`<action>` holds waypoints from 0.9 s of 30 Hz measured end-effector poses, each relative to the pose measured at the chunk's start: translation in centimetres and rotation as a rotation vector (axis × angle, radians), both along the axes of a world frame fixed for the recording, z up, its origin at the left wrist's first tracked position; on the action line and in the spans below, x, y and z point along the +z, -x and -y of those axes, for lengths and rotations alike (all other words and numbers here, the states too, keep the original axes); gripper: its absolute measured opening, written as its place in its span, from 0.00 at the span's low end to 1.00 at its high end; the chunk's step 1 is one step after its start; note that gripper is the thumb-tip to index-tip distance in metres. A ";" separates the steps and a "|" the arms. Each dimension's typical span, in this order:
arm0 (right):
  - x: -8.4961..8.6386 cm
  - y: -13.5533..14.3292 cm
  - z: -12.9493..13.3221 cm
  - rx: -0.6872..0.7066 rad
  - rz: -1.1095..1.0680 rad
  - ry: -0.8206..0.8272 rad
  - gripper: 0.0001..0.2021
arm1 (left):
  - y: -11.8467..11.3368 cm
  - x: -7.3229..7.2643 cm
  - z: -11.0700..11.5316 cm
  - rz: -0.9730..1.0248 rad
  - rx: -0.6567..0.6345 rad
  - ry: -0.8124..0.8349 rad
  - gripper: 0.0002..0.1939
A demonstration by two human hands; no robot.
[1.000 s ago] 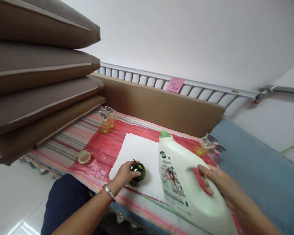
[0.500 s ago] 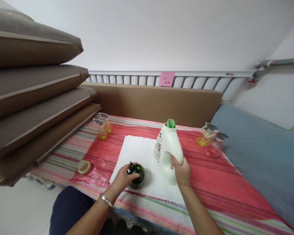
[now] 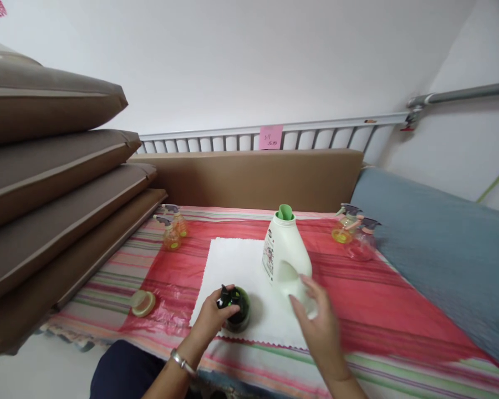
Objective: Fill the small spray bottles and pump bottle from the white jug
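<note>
My left hand (image 3: pixel 214 317) is closed on a black plastic piece (image 3: pixel 228 296) at the rim of a round, see-through green container (image 3: pixel 242 324). The exact kind of that piece cannot be made out, and my fingers cover part of it. The container rests on a white cloth with a scalloped edge (image 3: pixel 228 257). Upright on the right part of the cloth stands a pale green jug (image 3: pixel 293 244) with a green spout in its neck. My right hand (image 3: pixel 322 324) is beside the jug's handle, thumb and fingers apart, holding nothing.
Two small spray bottles (image 3: pixel 172 237) stand at the back left, and two more spray bottles (image 3: pixel 361 245) at the right. A round pale lid (image 3: pixel 143 303) lies left of the cloth. Stacked brown cushions (image 3: pixel 58 183) rise on the left; a long brown cushion (image 3: pixel 241 180) lines the back.
My right hand has let go of the jug's handle and drawn back, its fingers opening. The jug stays on the cloth. My left hand keeps its hold, and the view has shifted slightly.
</note>
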State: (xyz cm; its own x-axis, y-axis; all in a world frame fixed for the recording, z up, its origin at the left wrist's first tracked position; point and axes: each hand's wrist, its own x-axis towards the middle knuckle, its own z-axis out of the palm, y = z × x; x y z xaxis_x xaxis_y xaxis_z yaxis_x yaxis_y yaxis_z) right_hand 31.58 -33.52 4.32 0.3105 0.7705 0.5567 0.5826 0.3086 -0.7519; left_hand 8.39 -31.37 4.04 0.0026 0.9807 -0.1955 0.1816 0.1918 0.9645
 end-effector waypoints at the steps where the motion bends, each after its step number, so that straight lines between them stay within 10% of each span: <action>1: -0.6 1.3 0.2 0.096 0.049 0.032 0.22 | 0.0 -0.1 0.0 0.006 -0.004 -0.006 0.29; 6: -3.9 7.6 -0.7 0.438 0.110 0.314 0.39 | 0.0 -0.4 -0.2 0.023 -0.013 -0.071 0.28; 13: -4.8 9.7 -2.1 0.488 0.032 0.342 0.40 | 1.6 -0.4 -0.4 0.024 0.038 -0.094 0.29; 17: -4.7 9.4 -2.0 0.498 0.020 0.345 0.42 | 3.0 4.2 -0.6 0.092 0.260 -0.261 0.23; 22: -4.9 9.4 -2.0 0.512 -0.001 0.365 0.42 | 1.4 11.6 -0.4 0.367 0.233 -0.544 0.15; 27: -5.1 9.4 -2.1 0.515 -0.026 0.366 0.42 | -2.2 11.9 -1.4 0.395 0.168 -0.608 0.12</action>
State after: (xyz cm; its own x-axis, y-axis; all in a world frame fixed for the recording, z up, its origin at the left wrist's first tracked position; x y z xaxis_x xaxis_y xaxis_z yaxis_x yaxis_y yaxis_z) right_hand 22.19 -31.44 -0.82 -0.1412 0.9639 0.2259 0.4077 0.2646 -0.8740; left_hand 10.57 -29.93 15.97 -0.1989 0.9088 0.3667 -0.1852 -0.4023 0.8966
